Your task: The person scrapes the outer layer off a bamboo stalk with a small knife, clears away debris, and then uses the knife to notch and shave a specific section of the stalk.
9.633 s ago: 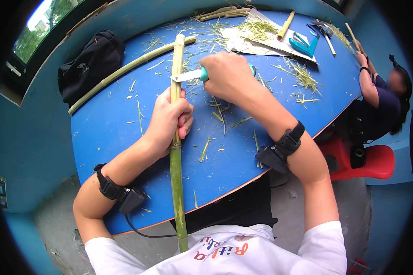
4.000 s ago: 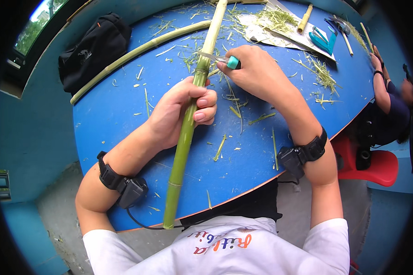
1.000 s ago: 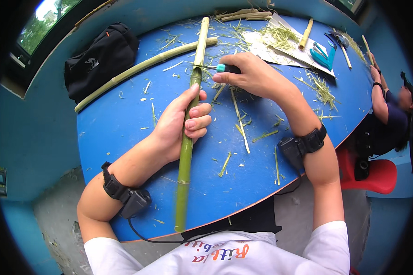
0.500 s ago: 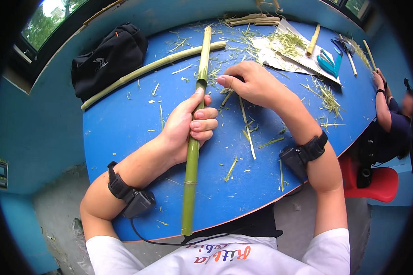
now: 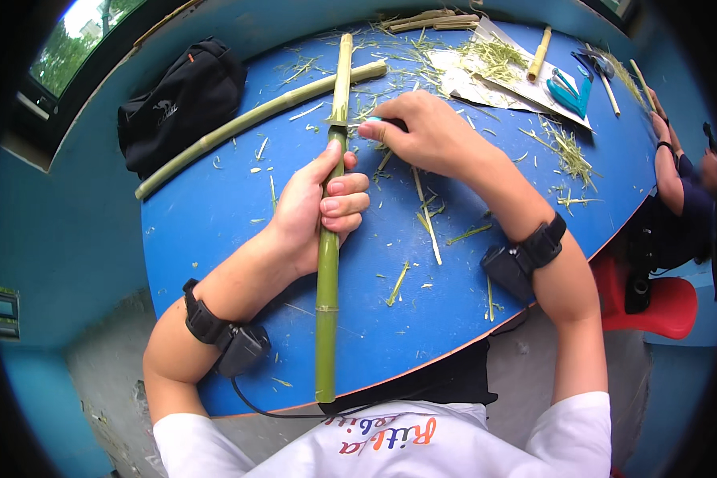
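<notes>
A bamboo stalk [image 5: 327, 291] stretches away from my body, green at the near end and pale, scraped at the far end. Wrapped around its middle is my left hand [image 5: 319, 195], thumb lying along the top. Just right of the stalk, beyond the left hand, my right hand [image 5: 422, 131] is closed on a small tool [image 5: 374, 119], of which only a bit of teal and a dark part show. The tool's working end meets the stalk near the border of green and pale, but the fingers hide most of its shape.
Another bamboo pole [image 5: 255, 123] lies across the table beside a black bag [image 5: 183, 103]. Shavings [image 5: 570, 151] litter the blue tabletop [image 5: 215, 239]. Farther right are paper sheets [image 5: 458, 84], a short bamboo piece [image 5: 540, 54] and a teal-handled tool [image 5: 570, 94]. Another person [image 5: 681, 175] works at the right edge.
My right hand has come slightly left and nearer the stalk, and teal now shows at its fingertips. My left hand keeps its hold. The whole view has shifted a little.
</notes>
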A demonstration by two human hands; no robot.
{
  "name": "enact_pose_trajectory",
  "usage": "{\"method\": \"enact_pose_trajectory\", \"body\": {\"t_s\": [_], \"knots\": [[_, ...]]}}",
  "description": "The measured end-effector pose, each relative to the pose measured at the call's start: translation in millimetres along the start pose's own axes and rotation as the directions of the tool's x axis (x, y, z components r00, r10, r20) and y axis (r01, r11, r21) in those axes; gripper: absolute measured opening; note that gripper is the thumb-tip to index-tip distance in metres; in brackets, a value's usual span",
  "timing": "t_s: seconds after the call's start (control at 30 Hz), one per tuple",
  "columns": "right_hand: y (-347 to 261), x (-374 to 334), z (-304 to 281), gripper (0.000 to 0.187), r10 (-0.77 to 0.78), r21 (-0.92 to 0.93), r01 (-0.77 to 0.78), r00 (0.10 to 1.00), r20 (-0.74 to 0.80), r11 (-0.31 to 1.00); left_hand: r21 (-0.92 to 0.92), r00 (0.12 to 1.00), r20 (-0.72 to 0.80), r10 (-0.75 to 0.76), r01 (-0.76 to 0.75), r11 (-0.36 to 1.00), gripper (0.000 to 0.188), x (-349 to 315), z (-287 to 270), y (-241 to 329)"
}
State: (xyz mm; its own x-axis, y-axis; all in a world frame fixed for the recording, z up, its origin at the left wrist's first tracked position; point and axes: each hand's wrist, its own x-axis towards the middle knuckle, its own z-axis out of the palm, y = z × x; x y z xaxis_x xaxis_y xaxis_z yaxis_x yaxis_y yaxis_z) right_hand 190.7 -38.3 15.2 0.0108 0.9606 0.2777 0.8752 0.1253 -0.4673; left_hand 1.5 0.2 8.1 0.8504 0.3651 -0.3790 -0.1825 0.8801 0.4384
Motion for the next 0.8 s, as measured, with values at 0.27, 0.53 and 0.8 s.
{"method": "enact_pose_trajectory", "body": {"t_s": [0.27, 0.53, 0.8], "knots": [[-4.2, -8.8, -18.3, 0.041, 0.067, 0.01, -0.068, 0.996, 0.059, 0.998, -0.041, 0.999, 0.013, -0.029, 0.029, 0.999, 0.027, -1.9, 1.2, -1.0], [-0.2, -0.7, -1.4, 0.041, 0.107, 0.04, -0.109, 0.993, 0.048, 0.993, -0.11, 0.999, 0.018, -0.035, 0.037, 0.993, 0.028, -1.1, 1.3, 3.9], [27.2, 15.9, -1.4, 0.042, 0.027, -0.211, -0.073, 0.977, -0.21, 0.975, -0.005, 1.0, -0.009, -0.024, 0.024, 1.0, 0.028, -5.9, 1.7, -6.3]]}}
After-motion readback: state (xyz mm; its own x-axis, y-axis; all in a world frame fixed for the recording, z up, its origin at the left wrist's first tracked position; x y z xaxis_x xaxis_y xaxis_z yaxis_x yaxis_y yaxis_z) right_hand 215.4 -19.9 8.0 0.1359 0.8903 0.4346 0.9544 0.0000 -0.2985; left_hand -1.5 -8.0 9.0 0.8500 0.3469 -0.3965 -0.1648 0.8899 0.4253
